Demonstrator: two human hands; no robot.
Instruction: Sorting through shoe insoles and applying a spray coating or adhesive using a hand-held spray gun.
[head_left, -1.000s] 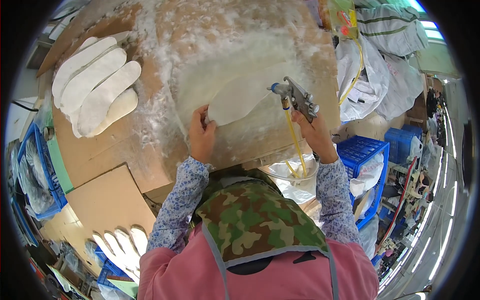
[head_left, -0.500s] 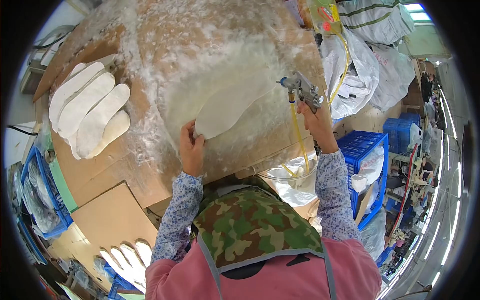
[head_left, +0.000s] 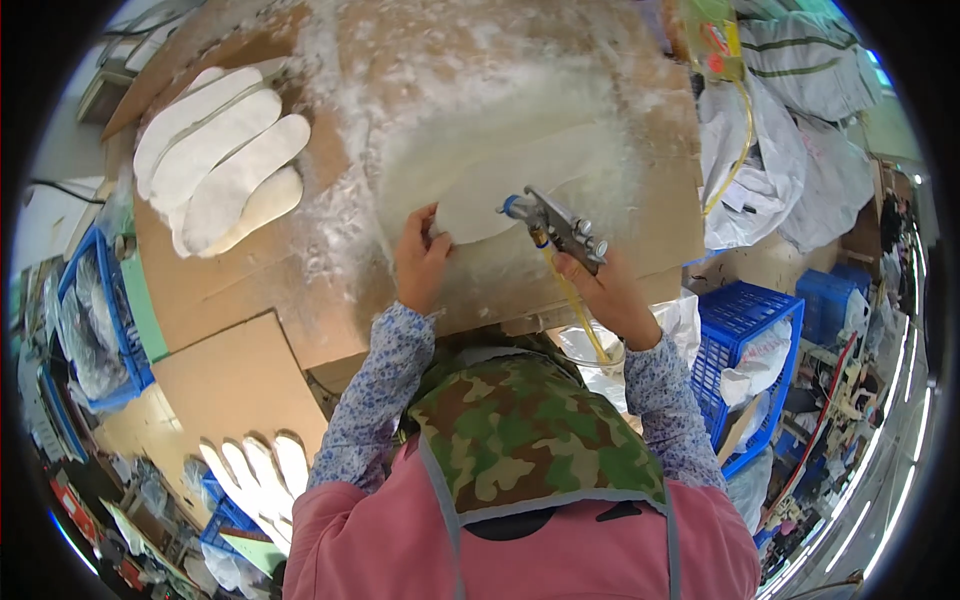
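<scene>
A pale insole (head_left: 490, 205) lies on the fibre-dusted board (head_left: 500, 300) in front of me. My left hand (head_left: 422, 260) pinches its near left end between thumb and fingers. My right hand (head_left: 608, 298) is wrapped round the handle of a metal spray gun (head_left: 562, 228). The gun's blue nozzle points left, above the near right side of the insole. A yellow hose (head_left: 578, 310) runs from the gun down into a clear container (head_left: 570, 350) by the board's near edge, partly hidden by my right arm.
Several white insoles (head_left: 230, 150) lie overlapped at the board's left. More insoles (head_left: 260, 480) rest on a cardboard sheet (head_left: 235, 375) at lower left. Blue crates (head_left: 745, 340) stand at the right, with white sacks (head_left: 750, 150) beyond. Another yellow hose (head_left: 745, 150) hangs by the board's right edge.
The spray gun in my right hand has moved left and nearer, from the insole's far end to over its near part. My left hand still holds the insole's end. The whole view has shifted.
</scene>
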